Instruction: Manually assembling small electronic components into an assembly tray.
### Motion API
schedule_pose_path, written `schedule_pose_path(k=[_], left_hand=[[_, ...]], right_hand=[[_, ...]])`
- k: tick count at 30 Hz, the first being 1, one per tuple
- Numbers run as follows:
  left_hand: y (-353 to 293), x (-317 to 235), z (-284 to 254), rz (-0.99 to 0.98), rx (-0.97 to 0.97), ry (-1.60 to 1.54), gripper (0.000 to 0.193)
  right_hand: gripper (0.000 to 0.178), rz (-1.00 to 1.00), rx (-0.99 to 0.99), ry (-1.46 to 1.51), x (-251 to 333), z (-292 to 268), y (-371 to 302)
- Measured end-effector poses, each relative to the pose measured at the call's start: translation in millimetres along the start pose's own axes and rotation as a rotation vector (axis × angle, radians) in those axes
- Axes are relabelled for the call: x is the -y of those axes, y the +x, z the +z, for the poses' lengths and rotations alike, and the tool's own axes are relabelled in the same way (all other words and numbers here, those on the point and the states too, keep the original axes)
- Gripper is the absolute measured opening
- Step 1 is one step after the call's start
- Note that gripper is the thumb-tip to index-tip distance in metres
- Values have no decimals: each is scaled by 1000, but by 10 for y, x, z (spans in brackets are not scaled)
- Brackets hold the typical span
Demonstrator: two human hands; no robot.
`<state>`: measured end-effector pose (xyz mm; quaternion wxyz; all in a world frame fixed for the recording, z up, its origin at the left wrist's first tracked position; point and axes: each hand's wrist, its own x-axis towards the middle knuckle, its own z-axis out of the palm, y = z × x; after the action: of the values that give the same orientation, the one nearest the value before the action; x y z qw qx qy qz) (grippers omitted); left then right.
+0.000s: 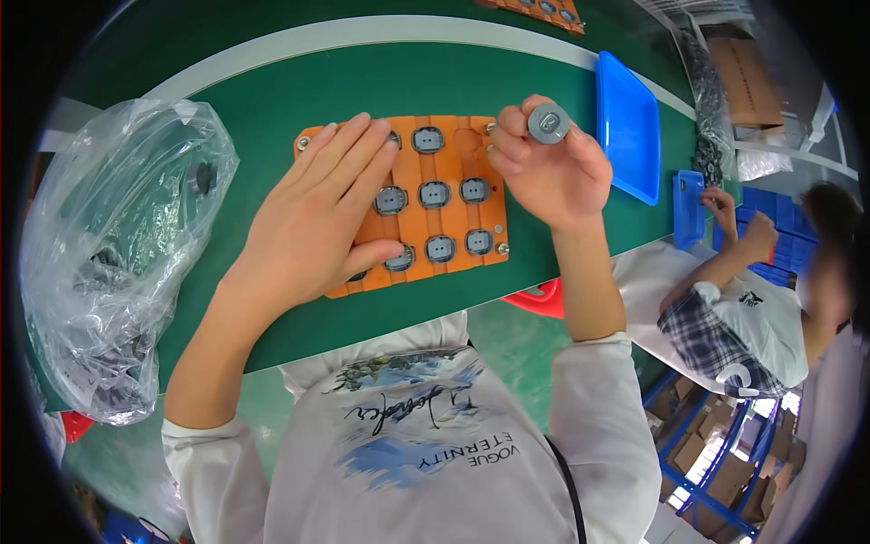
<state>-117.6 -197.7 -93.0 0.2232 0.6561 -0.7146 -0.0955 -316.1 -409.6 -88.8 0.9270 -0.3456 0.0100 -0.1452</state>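
My left hand (313, 213) lies flat across the left side of an orange fixture tray (458, 165), fingers stretched out and covering some of its places. Several round grey plastic parts (435, 194) sit in the tray's recesses. One recess at the far right corner holds no part. Above the tray's right edge, my right hand (564, 177) is raised with a round grey cap-like part (547, 123) between thumb and fingers. The part's flat face, with a raised mark, is turned up.
On the left rests a clear plastic bag (127, 227) with dark parts inside. A blue tray (630, 131) stands at the right on the green table (340, 335). Another orange tray (544, 11) is at the far edge. A co-worker's hands (739, 222) are near a smaller blue bin (687, 208).
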Motion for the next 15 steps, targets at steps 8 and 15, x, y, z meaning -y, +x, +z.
schedule_pose_path(k=[8,15], left_hand=[[38,85,20,6,-5,6,90],[39,65,45,35,-44,7,85]], right_hand=[[34,-54,-145,-1174,197,71,95],[28,-147,24,-2038,148,155,152]])
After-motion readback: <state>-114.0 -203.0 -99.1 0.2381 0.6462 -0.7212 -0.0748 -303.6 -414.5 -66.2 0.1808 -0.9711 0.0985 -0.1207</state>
